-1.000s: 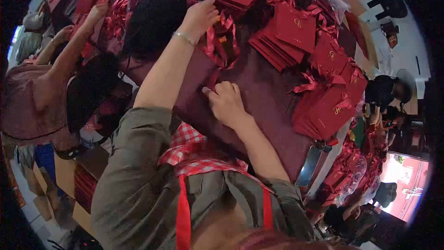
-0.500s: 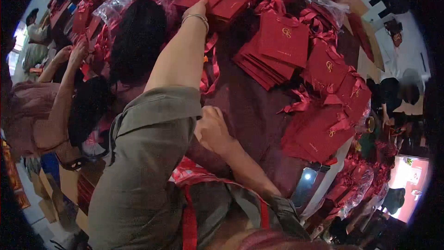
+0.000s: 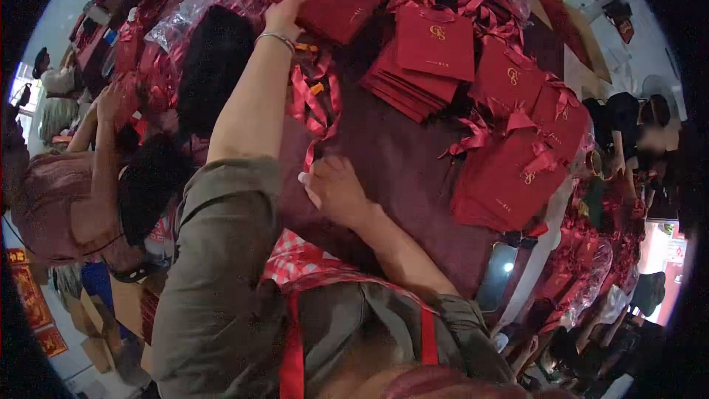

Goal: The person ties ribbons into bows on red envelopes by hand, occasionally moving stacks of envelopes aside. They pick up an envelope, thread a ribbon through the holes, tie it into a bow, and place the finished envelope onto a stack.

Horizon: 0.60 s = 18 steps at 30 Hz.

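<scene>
At the top of the head view, my left hand (image 3: 286, 16), a bangle on its wrist, grips the near edge of a red paper gift bag (image 3: 325, 0) with a gold logo. My right hand (image 3: 338, 191) is curled over the dark table in front of my body, with something white at its thumb tip. A loop of red ribbon (image 3: 332, 100) with orange pieces lies between the hands, and its lower end reaches my right fingers. What those fingers hold is hidden. A stack of red bags (image 3: 413, 81) lies right of the ribbon.
More red bags with ribbon handles (image 3: 509, 177) lie along the table's right side. A phone (image 3: 496, 275) rests near the edge at lower right. On the left, a person (image 3: 74, 185) works beside a dark rounded object (image 3: 218, 70). Clear plastic wrap (image 3: 185, 22) lies at upper left.
My left hand has shifted left, and the gift bag has tilted with it. My right hand has turned, with its fingers now at the ribbon's lower end. The view has shifted slightly.
</scene>
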### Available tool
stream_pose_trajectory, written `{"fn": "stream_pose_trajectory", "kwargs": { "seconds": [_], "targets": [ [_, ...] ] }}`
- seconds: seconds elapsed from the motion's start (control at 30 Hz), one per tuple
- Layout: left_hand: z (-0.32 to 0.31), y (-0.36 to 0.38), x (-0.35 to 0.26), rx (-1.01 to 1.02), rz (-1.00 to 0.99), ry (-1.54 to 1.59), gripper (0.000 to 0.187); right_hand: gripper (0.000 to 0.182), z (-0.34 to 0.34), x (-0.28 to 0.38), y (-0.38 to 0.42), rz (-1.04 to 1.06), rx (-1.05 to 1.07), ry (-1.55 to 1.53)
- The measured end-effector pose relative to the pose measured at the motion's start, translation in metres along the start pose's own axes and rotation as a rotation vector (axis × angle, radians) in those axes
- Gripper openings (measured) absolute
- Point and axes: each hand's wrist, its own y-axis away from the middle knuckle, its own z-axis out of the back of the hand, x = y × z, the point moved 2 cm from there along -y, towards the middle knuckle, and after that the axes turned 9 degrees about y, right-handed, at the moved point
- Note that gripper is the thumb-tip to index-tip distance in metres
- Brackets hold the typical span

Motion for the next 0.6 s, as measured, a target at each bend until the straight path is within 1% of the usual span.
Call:
{"fn": "stream_pose_trajectory", "kwargs": {
  "seconds": [0.03, 0.1, 0.13, 0.17, 0.2, 0.23, 0.27, 0.3, 0.33, 0.37, 0.4, 0.43, 0.5, 0.53, 0.57, 0.6],
  "targets": [
    [0.025, -0.025, -0.011, 0.163, -0.214, -0.27, 0.055, 0.021, -0.001, -0.001, 0.0, 0.031, -0.009, 0.001],
    [0.013, 0.015, -0.046, 0.121, -0.169, 0.086, 0.05, 0.021, -0.004, -0.001, 0.0, 0.061, -0.013, 0.015],
    [-0.007, 0.069, -0.072, 0.043, -0.233, 0.045, 0.045, 0.02, -0.004, 0.001, 0.0, 0.054, -0.013, 0.075],
    [0.0, 0.077, -0.087, 0.112, -0.247, 0.048, 0.042, 0.02, -0.005, 0.003, -0.001, 0.048, -0.015, 0.135],
    [0.007, 0.083, -0.101, 0.18, -0.259, 0.053, 0.039, 0.017, -0.008, 0.004, -0.004, 0.009, 0.054, 0.145],
    [0.018, 0.087, -0.115, 0.194, -0.352, 0.059, 0.039, 0.017, -0.008, 0.006, -0.006, 0.019, 0.053, 0.148],
    [0.024, 0.091, -0.123, 0.208, -0.44, 0.064, 0.04, 0.017, -0.006, 0.008, -0.005, 0.034, 0.098, 0.239],
    [0.036, 0.109, -0.13, 0.13, -0.465, -0.021, 0.04, 0.017, 0.0, 0.01, -0.007, 0.047, 0.141, 0.333],
    [0.047, 0.127, -0.137, 0.05, -0.484, -0.106, 0.041, 0.023, 0.006, 0.011, -0.009, 0.018, 0.342, 0.306],
    [0.078, 0.125, -0.142, 0.112, -0.819, -0.608, 0.042, 0.021, 0.011, 0.01, -0.005, 0.019, 0.209, 0.305],
    [0.086, 0.14, -0.141, 0.154, -0.96, -0.877, 0.042, 0.019, 0.015, 0.008, 0.0, 0.018, 0.078, 0.302],
    [0.095, 0.154, -0.139, 0.175, -1.13, -1.121, 0.043, 0.016, 0.025, 0.005, -0.004, -0.086, 0.126, 0.279],
    [0.089, 0.221, -0.12, 0.369, -0.481, -0.103, 0.041, 0.015, 0.06, 0.001, -0.01, -0.169, -0.111, 0.254],
    [0.094, 0.243, -0.108, 0.357, -0.452, -0.119, 0.041, 0.011, 0.083, -0.002, -0.012, -0.145, -0.178, 0.305],
    [0.1, 0.26, -0.096, 0.347, -0.428, -0.135, 0.041, 0.013, 0.093, -0.011, -0.008, -0.139, -0.439, 0.183],
    [0.106, 0.273, -0.081, 0.366, -0.398, -0.192, 0.043, 0.012, 0.108, -0.013, -0.007, -0.109, -0.652, 0.038]
  ]
}}
